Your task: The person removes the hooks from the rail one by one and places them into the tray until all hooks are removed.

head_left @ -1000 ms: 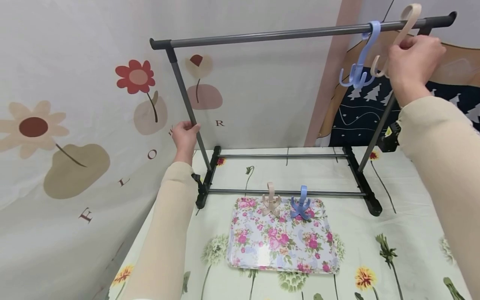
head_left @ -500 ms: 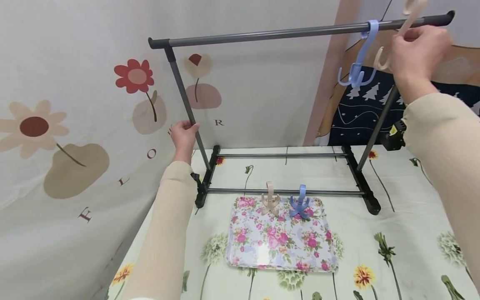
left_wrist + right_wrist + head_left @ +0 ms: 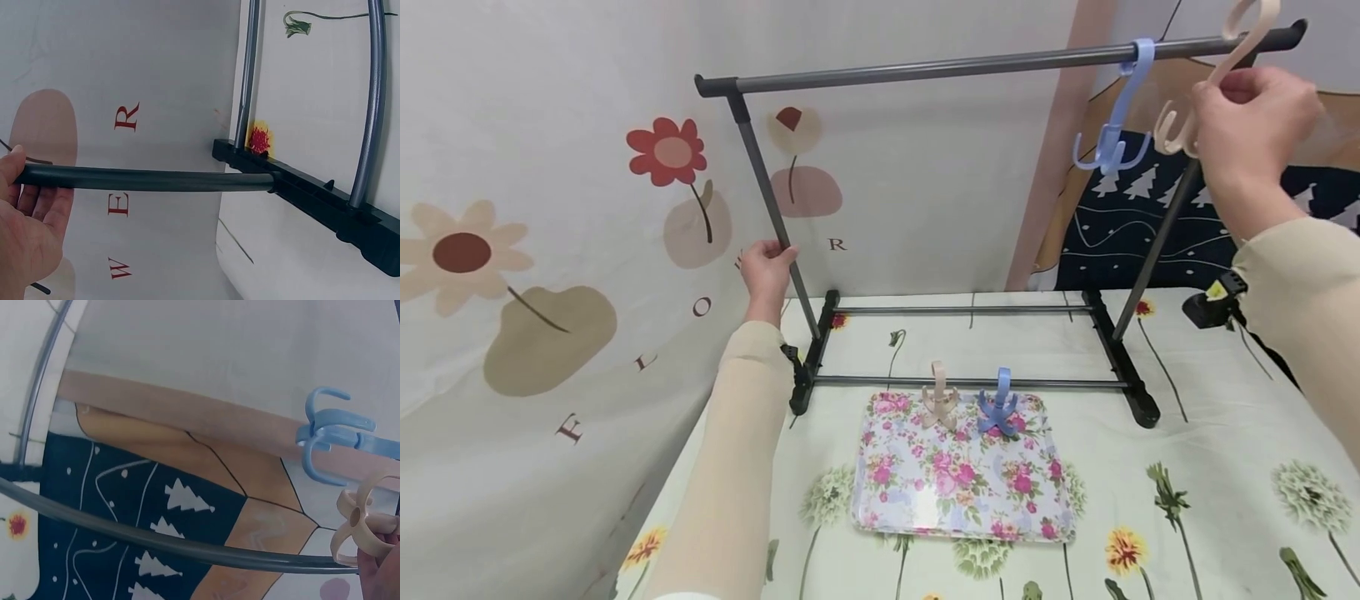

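Observation:
My left hand (image 3: 766,271) grips the slanting left pole (image 3: 760,171) of a grey clothes rack, thumb on one side and fingers on the other in the left wrist view. At the right end of the rack's top bar (image 3: 940,72), my right hand (image 3: 1255,125) holds a beige multi-prong hanging hook (image 3: 1238,55) by its stem. The hook's curved top overlaps the bar in the head view; its prongs point down. Just left of it a light blue hook (image 3: 1111,146) of the same kind hangs on the bar, also seen as a blue hook (image 3: 319,434) in the right wrist view.
On the flowered tablecloth (image 3: 1217,500) lies a glossy floral rectangular board (image 3: 940,492). A second beige hook (image 3: 940,408) and a darker blue hook (image 3: 997,412) rest at its far edge, beside the rack's lower front rod (image 3: 1075,386). A printed curtain hangs behind.
My right hand has shifted right along the bar with the beige hook, which rose and then came down somewhat. The left hand stays on the pole.

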A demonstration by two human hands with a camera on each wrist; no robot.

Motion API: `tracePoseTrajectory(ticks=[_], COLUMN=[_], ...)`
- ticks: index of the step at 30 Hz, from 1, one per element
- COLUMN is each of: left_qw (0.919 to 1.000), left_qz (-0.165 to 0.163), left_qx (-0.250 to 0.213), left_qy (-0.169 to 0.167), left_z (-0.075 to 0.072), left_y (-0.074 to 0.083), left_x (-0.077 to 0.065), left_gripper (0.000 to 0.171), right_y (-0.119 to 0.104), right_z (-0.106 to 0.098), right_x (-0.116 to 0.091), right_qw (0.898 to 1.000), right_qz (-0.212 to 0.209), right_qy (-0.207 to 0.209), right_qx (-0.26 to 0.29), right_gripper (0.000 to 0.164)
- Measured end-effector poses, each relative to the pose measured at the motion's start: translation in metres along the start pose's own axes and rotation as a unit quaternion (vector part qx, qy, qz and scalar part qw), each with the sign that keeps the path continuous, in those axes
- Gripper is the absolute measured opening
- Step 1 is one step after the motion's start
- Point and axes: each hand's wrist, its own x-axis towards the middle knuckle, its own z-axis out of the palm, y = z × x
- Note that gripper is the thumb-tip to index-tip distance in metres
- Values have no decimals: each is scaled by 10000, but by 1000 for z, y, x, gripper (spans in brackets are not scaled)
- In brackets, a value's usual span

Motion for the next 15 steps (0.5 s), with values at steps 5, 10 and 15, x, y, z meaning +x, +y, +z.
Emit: tracePoseTrajectory(ticks=[5, 10, 15], left_qw=[10000, 10000, 10000], left_qz=[-16, -17, 44], left_qx=[3, 36, 52], left_qy=[4, -2, -12], left_z=[1, 2, 2], left_y=[0, 1, 2], left_x=[-1, -1, -1], left_gripper=[32, 33, 33], right_y=[13, 25, 40], right_z=[-10, -17, -20], right_x=[-9, -21, -32], right_qw=[9998, 9999, 9999], right_qz=[-96, -77, -94], right_qy=[-163, -25, -75], right_qx=[115, 68, -64], right_gripper=[28, 29, 30])
